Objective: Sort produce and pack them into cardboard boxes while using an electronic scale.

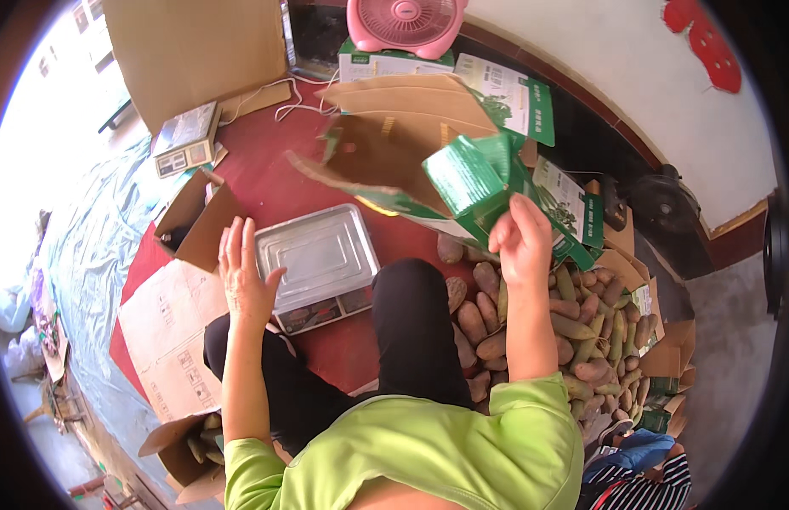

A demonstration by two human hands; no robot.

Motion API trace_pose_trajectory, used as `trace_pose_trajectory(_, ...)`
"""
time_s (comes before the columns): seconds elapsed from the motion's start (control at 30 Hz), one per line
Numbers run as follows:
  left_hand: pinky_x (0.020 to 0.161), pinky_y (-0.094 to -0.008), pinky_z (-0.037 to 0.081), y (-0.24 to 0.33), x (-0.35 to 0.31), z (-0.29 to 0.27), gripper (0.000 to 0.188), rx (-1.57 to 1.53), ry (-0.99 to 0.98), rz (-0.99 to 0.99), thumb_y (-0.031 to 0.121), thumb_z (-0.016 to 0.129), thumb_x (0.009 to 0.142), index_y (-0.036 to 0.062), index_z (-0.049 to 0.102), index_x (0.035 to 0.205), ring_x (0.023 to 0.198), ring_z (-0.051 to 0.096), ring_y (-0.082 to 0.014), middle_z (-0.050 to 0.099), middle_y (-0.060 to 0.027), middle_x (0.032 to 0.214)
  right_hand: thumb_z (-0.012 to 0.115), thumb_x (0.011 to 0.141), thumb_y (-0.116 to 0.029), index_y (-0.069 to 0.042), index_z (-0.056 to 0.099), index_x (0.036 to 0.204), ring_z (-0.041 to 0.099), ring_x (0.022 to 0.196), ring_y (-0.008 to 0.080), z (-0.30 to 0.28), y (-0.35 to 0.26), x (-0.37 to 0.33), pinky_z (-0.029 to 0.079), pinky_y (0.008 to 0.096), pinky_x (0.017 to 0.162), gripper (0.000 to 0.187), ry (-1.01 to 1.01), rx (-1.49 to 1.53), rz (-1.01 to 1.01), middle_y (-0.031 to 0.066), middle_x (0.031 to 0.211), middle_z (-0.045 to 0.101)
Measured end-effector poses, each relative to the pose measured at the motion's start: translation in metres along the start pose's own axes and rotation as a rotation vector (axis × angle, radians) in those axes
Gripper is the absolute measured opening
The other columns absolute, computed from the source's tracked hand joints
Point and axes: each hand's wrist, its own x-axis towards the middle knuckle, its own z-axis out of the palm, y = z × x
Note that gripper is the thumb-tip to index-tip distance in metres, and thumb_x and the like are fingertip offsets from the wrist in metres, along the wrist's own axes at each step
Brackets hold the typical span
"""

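Observation:
My right hand [524,234] is closed on the green edge of an open cardboard box [386,140]. The box is tilted, brown inside, with a shiny green flap [467,174] folded out; its far left edge is blurred. My left hand [248,276] has its fingers stretched out and holds nothing. It is beside a flat silver metal-topped platform [316,255] with a dark front panel, which looks like a weighing scale. A small brown box [199,217] stands just beyond that hand.
Piled sweet potatoes [581,327], brown and green, lie to my right. Green-and-white cartons [509,98] line the wall, near a pink fan [405,21] and a black fan [662,200]. Flattened cardboard [173,327] lies on the left; another open box [178,455] sits lower left.

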Motion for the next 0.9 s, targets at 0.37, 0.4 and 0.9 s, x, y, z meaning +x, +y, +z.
trace_pose_trajectory(0.37, 0.071, -0.0368, 0.047, -0.009, -0.025, -0.037, 0.014, 0.191, 0.118, 0.217, 0.002, 0.067, 0.071, 0.0074, 0.068, 0.083, 0.075, 0.057, -0.0251, 0.053, -0.0052, 0.073, 0.053, 0.094, -0.032, -0.015, 0.056, 0.074, 0.036, 0.049, 0.0094, 0.042, 0.145, 0.089, 0.032, 0.0239, 0.048, 0.026, -0.163, 0.124, 0.419, -0.0061, 0.054, 0.036)
trace_pose_trajectory(0.4, 0.071, -0.0368, 0.047, -0.008, -0.025, -0.035, 0.014, 0.185, 0.106, 0.224, 0.002, 0.067, 0.071, 0.0074, 0.068, 0.083, 0.075, 0.057, -0.0251, 0.053, -0.0052, 0.073, 0.052, 0.094, -0.033, -0.016, 0.055, 0.074, 0.034, 0.051, 0.0085, 0.041, 0.16, 0.094, 0.031, 0.0236, 0.05, 0.026, -0.149, 0.171, 0.484, -0.0071, 0.056, 0.036)
trace_pose_trajectory(0.9, 0.071, -0.0355, 0.046, -0.002, -0.026, -0.013, 0.012, 0.18, -0.075, 0.208, 0.007, 0.066, 0.073, 0.0099, 0.068, 0.085, 0.079, 0.057, -0.0234, 0.055, -0.0036, 0.082, 0.049, 0.094, -0.039, -0.013, 0.056, 0.109, 0.055, 0.082, 0.0173, 0.01, 0.251, 0.061, 0.045, 0.0365, 0.072, 0.031, -0.126, -0.004, 0.669, 0.0013, 0.093, 0.058)
